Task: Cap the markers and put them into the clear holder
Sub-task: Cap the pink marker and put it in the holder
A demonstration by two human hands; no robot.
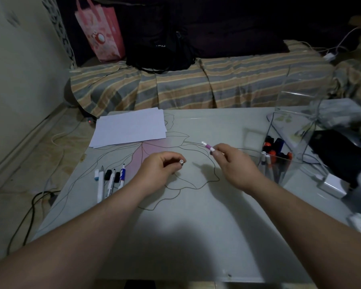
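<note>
Two hands (157, 170) (233, 163), marker (208, 147), cap (181, 162)

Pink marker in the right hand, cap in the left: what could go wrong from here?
1. The right hand pinches the pink marker near one end, so capping may tilt it or ink fingers.
2. The cap in the left hand is small; a miss drops it.
3. The clear holder already looks crowded, so insertion could jam.
</note>
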